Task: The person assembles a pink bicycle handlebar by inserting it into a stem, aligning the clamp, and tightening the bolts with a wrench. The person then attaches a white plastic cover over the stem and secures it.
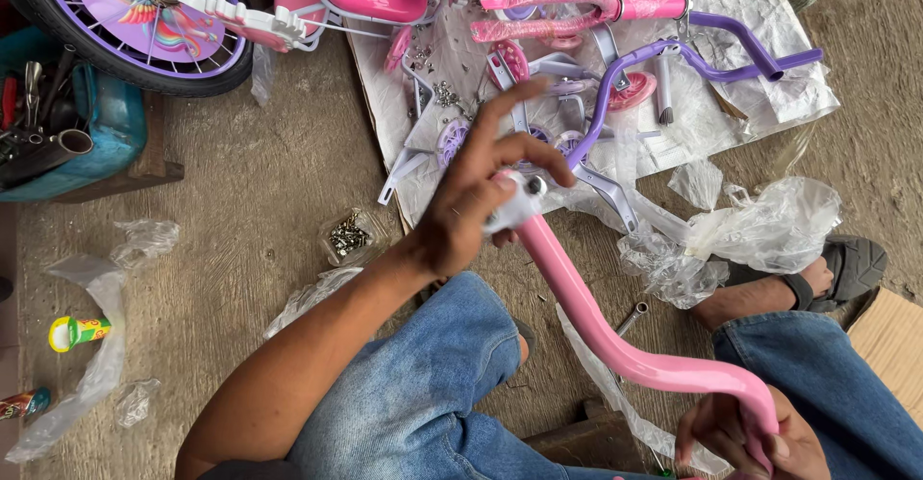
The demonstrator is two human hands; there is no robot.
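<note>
Pink steel tube point(596, 321), curved, runs from my right hand point(745, 432) near my lap up to my left hand point(471, 206) further out over the concrete floor point(250, 201). My right hand is clamped around the tube's near bend. My left hand pinches a white fitting point(514, 206) on the tube's far end, thumb and middle fingers closed on it, index finger pointing away. I judge the fitting seats best if I keep the tube steady with the right hand and press squarely, not at an angle. My left forearm reaches across my left knee, wrist bent down. Purple frame parts point(673, 52) lie beyond on crumpled wrapping.
</note>
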